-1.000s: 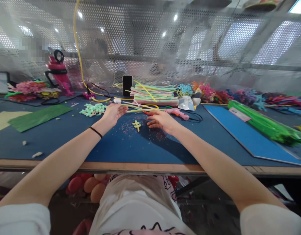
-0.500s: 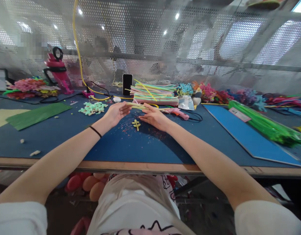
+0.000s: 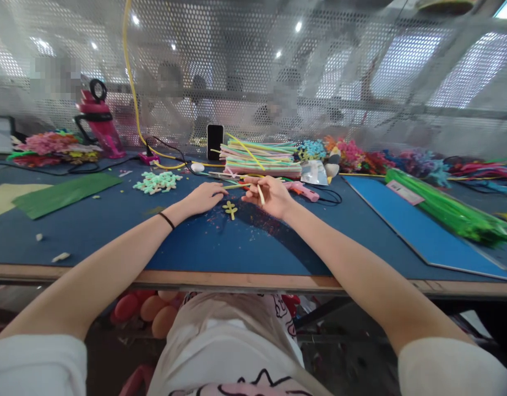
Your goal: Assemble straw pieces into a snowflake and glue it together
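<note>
My right hand (image 3: 270,197) is closed in a pinch round a short pale yellow stick (image 3: 260,194) just above the blue table mat (image 3: 220,242). My left hand (image 3: 204,197) lies palm down beside it, fingertips pressed on a thin yellow-green stem (image 3: 233,187) that runs between both hands. A small yellow twisted cross-shaped piece (image 3: 229,208) lies on the mat between and just below my hands. A stack of pastel fuzzy stems (image 3: 261,157) sits behind them.
A pink glue gun (image 3: 301,190) lies right of my right hand. A pile of mint flower shapes (image 3: 157,182), green paper (image 3: 63,194), a pink bottle (image 3: 97,122), a phone (image 3: 214,141), a blue board (image 3: 414,226) and a green stem bundle (image 3: 451,212) surround the spot.
My right hand went from flat on the mat to lifted, now pinching a short stick. My left hand turned palm down and came to the thin stem.
</note>
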A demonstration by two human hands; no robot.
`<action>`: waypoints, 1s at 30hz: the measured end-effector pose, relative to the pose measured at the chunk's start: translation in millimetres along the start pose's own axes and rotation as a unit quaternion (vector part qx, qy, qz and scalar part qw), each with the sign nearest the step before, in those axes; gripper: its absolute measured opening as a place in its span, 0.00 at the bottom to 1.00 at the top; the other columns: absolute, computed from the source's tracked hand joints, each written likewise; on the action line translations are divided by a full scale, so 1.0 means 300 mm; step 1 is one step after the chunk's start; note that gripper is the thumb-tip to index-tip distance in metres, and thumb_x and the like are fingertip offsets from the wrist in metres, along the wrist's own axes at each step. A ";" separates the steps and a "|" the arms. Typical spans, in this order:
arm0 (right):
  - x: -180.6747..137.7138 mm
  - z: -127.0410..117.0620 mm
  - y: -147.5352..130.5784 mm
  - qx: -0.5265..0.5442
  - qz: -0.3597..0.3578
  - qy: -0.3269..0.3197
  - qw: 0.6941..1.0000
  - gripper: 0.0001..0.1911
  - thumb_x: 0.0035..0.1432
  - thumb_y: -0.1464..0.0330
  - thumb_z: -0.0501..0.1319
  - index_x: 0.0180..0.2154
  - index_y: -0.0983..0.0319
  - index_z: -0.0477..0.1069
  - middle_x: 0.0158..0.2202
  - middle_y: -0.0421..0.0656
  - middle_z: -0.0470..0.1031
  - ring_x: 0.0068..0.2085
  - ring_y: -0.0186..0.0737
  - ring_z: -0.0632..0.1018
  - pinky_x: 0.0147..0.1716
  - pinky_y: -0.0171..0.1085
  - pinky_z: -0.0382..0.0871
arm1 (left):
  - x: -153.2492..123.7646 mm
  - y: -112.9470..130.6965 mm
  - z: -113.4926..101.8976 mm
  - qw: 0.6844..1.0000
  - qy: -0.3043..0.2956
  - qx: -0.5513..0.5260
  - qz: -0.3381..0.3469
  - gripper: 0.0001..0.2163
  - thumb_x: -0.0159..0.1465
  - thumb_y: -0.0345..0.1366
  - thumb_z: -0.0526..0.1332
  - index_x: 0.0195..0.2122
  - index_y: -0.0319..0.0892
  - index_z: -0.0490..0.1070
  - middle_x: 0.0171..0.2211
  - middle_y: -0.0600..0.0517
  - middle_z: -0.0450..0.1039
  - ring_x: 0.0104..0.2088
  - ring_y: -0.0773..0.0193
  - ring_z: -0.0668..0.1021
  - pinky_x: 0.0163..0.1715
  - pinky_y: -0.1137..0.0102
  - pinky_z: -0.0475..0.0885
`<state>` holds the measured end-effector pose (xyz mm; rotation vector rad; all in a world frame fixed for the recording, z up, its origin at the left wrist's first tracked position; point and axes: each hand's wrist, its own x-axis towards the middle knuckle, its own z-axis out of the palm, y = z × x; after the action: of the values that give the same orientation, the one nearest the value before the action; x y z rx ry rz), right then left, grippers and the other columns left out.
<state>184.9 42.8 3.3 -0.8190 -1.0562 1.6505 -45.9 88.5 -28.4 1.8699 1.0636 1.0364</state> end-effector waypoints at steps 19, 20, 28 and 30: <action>-0.120 -0.004 -0.142 -0.132 -0.228 0.067 0.962 0.29 0.63 0.37 0.47 0.31 0.56 0.59 0.23 0.39 0.63 0.26 0.37 0.70 0.25 0.35 0.65 | 0.013 -0.007 0.014 0.981 0.096 0.162 0.044 0.09 0.54 0.25 0.64 0.33 0.45 0.80 0.52 0.44 0.77 0.63 0.44 0.67 0.70 0.48 0.48; -0.112 -0.006 -0.126 -0.111 -0.227 0.064 0.965 0.28 0.63 0.39 0.50 0.32 0.57 0.61 0.25 0.40 0.66 0.27 0.37 0.71 0.24 0.35 0.64 | 0.003 0.015 0.023 0.989 0.065 0.128 0.031 0.09 0.55 0.24 0.63 0.31 0.45 0.80 0.46 0.45 0.80 0.57 0.47 0.72 0.68 0.52 0.56; -0.085 0.012 0.003 -0.172 -0.028 -0.032 0.984 0.19 0.63 0.53 0.61 0.30 0.62 0.74 0.28 0.43 0.74 0.28 0.35 0.73 0.26 0.34 0.69 | -0.086 0.165 0.083 0.937 0.025 -0.335 -0.096 0.09 0.69 0.35 0.63 0.46 0.41 0.79 0.51 0.47 0.79 0.34 0.72 0.78 0.29 0.78 0.70; -0.085 0.018 0.016 -0.174 -0.008 -0.036 0.984 0.17 0.60 0.55 0.65 0.30 0.63 0.76 0.26 0.42 0.74 0.25 0.34 0.73 0.25 0.34 0.68 | -0.085 0.177 0.071 0.917 0.064 -0.378 -0.109 0.09 0.72 0.33 0.59 0.45 0.39 0.79 0.46 0.48 0.80 0.29 0.75 0.75 0.24 0.79 0.68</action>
<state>185.9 16.4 1.8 -0.9760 -1.4246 1.5114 -19.0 40.8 2.1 1.0472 0.7566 1.2214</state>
